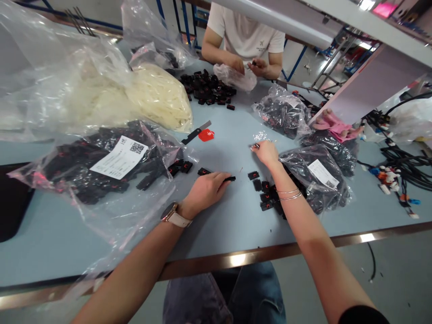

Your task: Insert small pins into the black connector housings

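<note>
My left hand (pixel 209 186) is closed on a small black plastic part (pixel 230 178), which sticks out past the fingertips just above the table. Against its knuckles lies another black part with a red mark (pixel 203 171). Farther right, my right hand (pixel 267 154) pinches a small dark, slim piece (pixel 257 146) whose kind I cannot make out. Its fingertips are beside a scatter of tiny white pieces (pixel 259 135). Several black parts with red marks (pixel 266 196) lie near my right forearm, partly under it. A loose black part (pixel 253 175) sits between the hands.
A clear bag of black parts (pixel 81 157) lies left, with a bag of cream-coloured strips (pixel 158 96) behind. A black-handled blade (pixel 195 132) rests by a red piece (pixel 206 135). Labelled bags (pixel 313 180) and cables (pixel 405 153) lie right. Opposite, a person (pixel 243 36) handles parts.
</note>
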A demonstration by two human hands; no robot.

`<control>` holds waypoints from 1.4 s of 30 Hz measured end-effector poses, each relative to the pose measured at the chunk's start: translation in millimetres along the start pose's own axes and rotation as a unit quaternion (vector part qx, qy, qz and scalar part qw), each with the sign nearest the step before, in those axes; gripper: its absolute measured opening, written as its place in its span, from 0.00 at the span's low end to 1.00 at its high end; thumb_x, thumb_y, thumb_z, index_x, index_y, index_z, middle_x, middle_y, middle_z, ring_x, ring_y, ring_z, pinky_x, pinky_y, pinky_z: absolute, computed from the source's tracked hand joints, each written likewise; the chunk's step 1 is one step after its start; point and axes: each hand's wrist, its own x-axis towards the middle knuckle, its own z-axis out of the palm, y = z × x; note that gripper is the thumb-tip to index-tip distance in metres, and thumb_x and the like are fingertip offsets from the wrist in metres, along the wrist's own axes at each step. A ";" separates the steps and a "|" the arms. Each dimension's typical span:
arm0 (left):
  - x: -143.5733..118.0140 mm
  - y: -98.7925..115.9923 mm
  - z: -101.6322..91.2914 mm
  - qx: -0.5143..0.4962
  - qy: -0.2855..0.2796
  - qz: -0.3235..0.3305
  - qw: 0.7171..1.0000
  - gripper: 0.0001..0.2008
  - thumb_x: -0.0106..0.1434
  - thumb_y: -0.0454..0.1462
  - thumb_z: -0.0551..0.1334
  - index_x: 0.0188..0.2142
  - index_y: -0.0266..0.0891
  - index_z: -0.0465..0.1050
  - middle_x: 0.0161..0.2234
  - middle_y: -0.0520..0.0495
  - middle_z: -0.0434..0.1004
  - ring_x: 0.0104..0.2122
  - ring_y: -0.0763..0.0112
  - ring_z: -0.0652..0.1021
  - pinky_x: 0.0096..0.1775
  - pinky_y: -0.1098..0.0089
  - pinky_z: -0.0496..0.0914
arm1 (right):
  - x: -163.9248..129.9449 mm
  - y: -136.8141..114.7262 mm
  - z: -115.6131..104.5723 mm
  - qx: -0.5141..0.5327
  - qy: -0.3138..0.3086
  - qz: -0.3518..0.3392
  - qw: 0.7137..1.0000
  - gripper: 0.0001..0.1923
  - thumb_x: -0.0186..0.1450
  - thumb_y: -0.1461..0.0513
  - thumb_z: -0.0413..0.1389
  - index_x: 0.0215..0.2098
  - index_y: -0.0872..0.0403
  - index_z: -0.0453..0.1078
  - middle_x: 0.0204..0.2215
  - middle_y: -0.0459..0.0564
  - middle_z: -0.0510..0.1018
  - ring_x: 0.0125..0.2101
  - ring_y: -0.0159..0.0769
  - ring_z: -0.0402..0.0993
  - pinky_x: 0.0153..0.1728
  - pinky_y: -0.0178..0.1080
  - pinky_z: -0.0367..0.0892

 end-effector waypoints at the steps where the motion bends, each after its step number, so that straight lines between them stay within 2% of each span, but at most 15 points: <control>1: 0.0 0.0 0.1 0.001 0.000 0.000 1.000 0.14 0.68 0.39 0.51 0.44 0.35 0.72 0.35 0.43 0.78 0.30 0.68 0.77 0.33 0.68 0.70 | 0.4 -0.1 0.3 -0.006 0.000 -0.005 1.000 0.13 0.63 0.56 0.54 0.41 0.53 0.76 0.38 0.57 0.80 0.39 0.41 0.76 0.38 0.38 0.66; 9: 0.1 0.3 -0.8 0.008 -0.005 -0.008 1.000 0.14 0.67 0.39 0.51 0.44 0.35 0.72 0.35 0.43 0.79 0.30 0.67 0.78 0.33 0.69 0.70 | -2.6 -3.7 6.7 -0.061 0.010 -0.038 0.997 0.14 0.65 0.59 0.52 0.42 0.59 0.74 0.39 0.63 0.79 0.40 0.43 0.75 0.39 0.41 0.66; 14: 0.6 -0.1 -1.2 0.003 -0.010 -0.015 1.000 0.13 0.67 0.39 0.52 0.44 0.36 0.71 0.36 0.43 0.79 0.32 0.67 0.78 0.34 0.69 0.70 | -3.6 -2.0 7.6 -0.054 -0.004 -0.054 0.997 0.13 0.66 0.61 0.51 0.41 0.58 0.74 0.39 0.62 0.78 0.40 0.43 0.75 0.39 0.40 0.65; 18: 1.2 -0.1 0.0 -0.021 0.003 -0.027 0.999 0.11 0.66 0.39 0.54 0.43 0.37 0.71 0.35 0.44 0.79 0.29 0.69 0.78 0.33 0.69 0.70 | -14.0 -4.9 -1.3 -0.001 0.032 -0.067 0.997 0.12 0.66 0.61 0.50 0.41 0.57 0.73 0.37 0.57 0.78 0.37 0.39 0.74 0.38 0.38 0.64; 21: 1.8 -0.6 1.7 -0.053 0.008 -0.061 0.997 0.09 0.64 0.38 0.56 0.41 0.37 0.70 0.32 0.46 0.79 0.27 0.69 0.77 0.31 0.70 0.69 | -36.1 -14.8 -9.9 0.084 0.051 -0.099 0.990 0.11 0.65 0.60 0.51 0.37 0.56 0.73 0.33 0.51 0.78 0.31 0.33 0.71 0.35 0.35 0.62; 24: 2.9 -1.1 1.5 -0.080 0.010 -0.089 0.993 0.06 0.62 0.37 0.57 0.38 0.37 0.69 0.30 0.47 0.79 0.26 0.69 0.77 0.30 0.71 0.69 | -66.7 -27.5 -12.3 0.186 0.041 -0.145 0.971 0.09 0.64 0.60 0.53 0.35 0.55 0.74 0.28 0.46 0.76 0.27 0.30 0.68 0.33 0.33 0.61; 26: 4.1 -0.9 -0.5 -0.098 0.006 -0.099 0.990 0.06 0.61 0.36 0.58 0.38 0.38 0.69 0.30 0.47 0.79 0.26 0.70 0.77 0.31 0.71 0.69 | -85.7 -34.2 -9.0 0.234 0.008 -0.177 0.956 0.07 0.63 0.61 0.54 0.34 0.54 0.74 0.27 0.44 0.75 0.26 0.28 0.66 0.31 0.31 0.60; 30: 6.5 0.4 -7.1 -0.126 -0.004 -0.120 0.985 0.06 0.59 0.36 0.59 0.36 0.38 0.70 0.28 0.49 0.78 0.26 0.71 0.76 0.30 0.72 0.68 | -106.5 -39.6 3.2 0.236 -0.038 -0.214 0.947 0.05 0.62 0.63 0.55 0.33 0.53 0.74 0.28 0.44 0.74 0.29 0.28 0.67 0.33 0.31 0.60; 35: 7.2 0.0 -9.8 -0.129 -0.007 -0.129 0.983 0.06 0.58 0.36 0.59 0.35 0.38 0.72 0.27 0.49 0.78 0.25 0.71 0.75 0.29 0.72 0.67 | -107.3 -38.5 15.4 0.223 -0.026 -0.214 0.951 0.06 0.63 0.63 0.55 0.35 0.53 0.74 0.29 0.45 0.74 0.29 0.29 0.67 0.34 0.32 0.60; 42: 6.4 -2.1 -6.9 -0.116 0.001 -0.121 0.986 0.07 0.58 0.36 0.59 0.34 0.37 0.73 0.25 0.50 0.77 0.23 0.73 0.73 0.28 0.74 0.65 | -105.8 -38.3 21.7 0.215 -0.028 -0.213 0.953 0.05 0.63 0.64 0.56 0.36 0.54 0.74 0.31 0.47 0.74 0.30 0.30 0.68 0.35 0.33 0.60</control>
